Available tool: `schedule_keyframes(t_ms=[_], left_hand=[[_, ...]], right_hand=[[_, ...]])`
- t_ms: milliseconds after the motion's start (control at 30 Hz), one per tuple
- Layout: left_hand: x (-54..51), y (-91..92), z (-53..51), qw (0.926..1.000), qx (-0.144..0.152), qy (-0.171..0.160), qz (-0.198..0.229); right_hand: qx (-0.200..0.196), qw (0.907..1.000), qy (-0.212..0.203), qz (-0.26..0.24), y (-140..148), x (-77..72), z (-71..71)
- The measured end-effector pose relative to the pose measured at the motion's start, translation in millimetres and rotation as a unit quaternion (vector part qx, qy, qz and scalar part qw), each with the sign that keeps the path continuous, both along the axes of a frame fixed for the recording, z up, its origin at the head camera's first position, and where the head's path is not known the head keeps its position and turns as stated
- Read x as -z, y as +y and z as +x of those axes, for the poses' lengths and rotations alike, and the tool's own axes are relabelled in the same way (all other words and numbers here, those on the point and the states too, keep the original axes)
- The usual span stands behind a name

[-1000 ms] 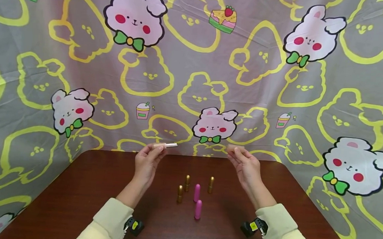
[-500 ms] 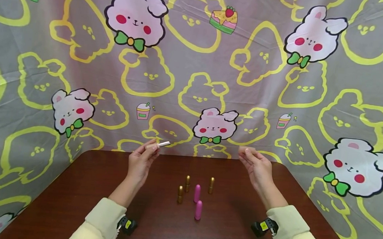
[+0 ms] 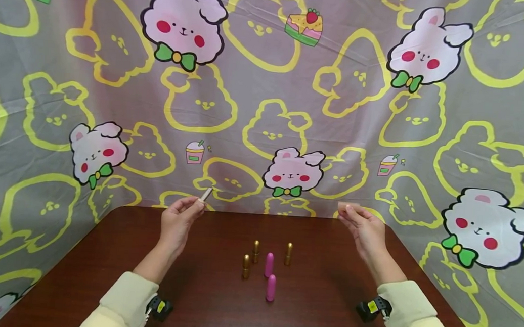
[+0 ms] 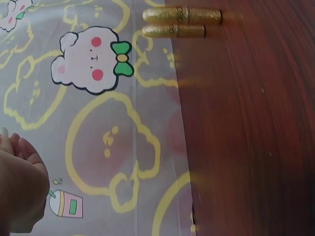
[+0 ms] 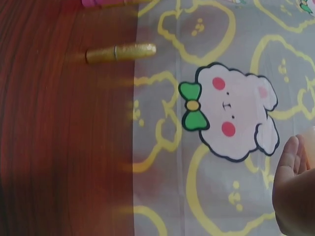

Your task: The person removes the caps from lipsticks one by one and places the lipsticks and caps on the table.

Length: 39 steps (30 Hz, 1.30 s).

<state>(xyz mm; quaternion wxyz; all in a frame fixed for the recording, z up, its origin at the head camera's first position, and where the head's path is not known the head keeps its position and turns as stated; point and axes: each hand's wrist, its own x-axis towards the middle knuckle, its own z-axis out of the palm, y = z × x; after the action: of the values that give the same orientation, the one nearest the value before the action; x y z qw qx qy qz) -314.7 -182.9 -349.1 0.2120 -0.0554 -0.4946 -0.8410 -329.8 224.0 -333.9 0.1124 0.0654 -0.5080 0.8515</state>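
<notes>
Above the far side of the table, my left hand (image 3: 179, 226) pinches a slim lipstick (image 3: 206, 195) by its pale base, its silver part pointing up and to the right. My right hand (image 3: 367, 234) pinches a pale beige-pink piece, apparently the lipstick cap (image 3: 347, 206), level between thumb and fingers. The hands are far apart. Between and below them stand three gold bullet-shaped tubes (image 3: 246, 267) and two pink ones (image 3: 271, 288), upright on the table. Two gold tubes (image 4: 182, 15) appear in the left wrist view, one gold tube (image 5: 120, 53) in the right wrist view.
The dark red-brown table (image 3: 306, 318) has rounded far corners. A grey curtain (image 3: 268, 73) printed with rabbit heads and yellow outlines hangs behind it and along both sides. A small black camera (image 3: 159, 307) is strapped at each wrist.
Both hands have moved apart, the left to the left and the right to the right. The lipstick has turned from nearly level to tilted upward. The standing tubes have stayed put.
</notes>
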Motion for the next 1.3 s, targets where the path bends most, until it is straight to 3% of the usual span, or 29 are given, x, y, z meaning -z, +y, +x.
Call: schedule_keyframes(t_ms=[167,333,433,600,733,833,1000,1233,1300], left_hand=[[3.4,-11.2,0.0,0.9979,-0.038,-0.026,-0.045],[6.9,-24.0,-1.1,0.9936,-0.068,-0.036,-0.083],[8.5,-32.7,-2.4,0.9907,-0.082,-0.034,-0.103],[12.0,-46.6,-3.8,0.9823,-0.107,-0.038,-0.149],[15.5,-55.5,-3.5,0.9779,-0.116,-0.058,-0.164],[18.7,-62.0,-3.1,0.9741,-0.128,-0.077,-0.170],[22.3,-74.5,-3.1,0.9612,-0.162,-0.097,-0.201],[26.7,-94.6,-1.8,0.9450,-0.198,-0.124,-0.229],[28.8,-99.9,-1.1,0.9400,-0.205,-0.136,-0.237]], right_hand=[[0.027,0.9975,0.011,0.065,10,2.3,-3.0],[0.065,0.9873,-0.005,0.145,21,3.9,-5.8],[0.087,0.9757,-0.026,0.199,26,3.6,-7.5],[0.134,0.9459,-0.060,0.289,35,4.0,-9.7],[0.159,0.9222,-0.081,0.343,42,8.1,-10.0],[0.167,0.9099,-0.086,0.369,47,12.6,-10.1],[0.170,0.9012,-0.089,0.389,55,18.4,-11.9],[0.173,0.8763,-0.083,0.442,65,23.0,-13.3],[0.168,0.8752,-0.074,0.448,69,25.4,-13.7]])
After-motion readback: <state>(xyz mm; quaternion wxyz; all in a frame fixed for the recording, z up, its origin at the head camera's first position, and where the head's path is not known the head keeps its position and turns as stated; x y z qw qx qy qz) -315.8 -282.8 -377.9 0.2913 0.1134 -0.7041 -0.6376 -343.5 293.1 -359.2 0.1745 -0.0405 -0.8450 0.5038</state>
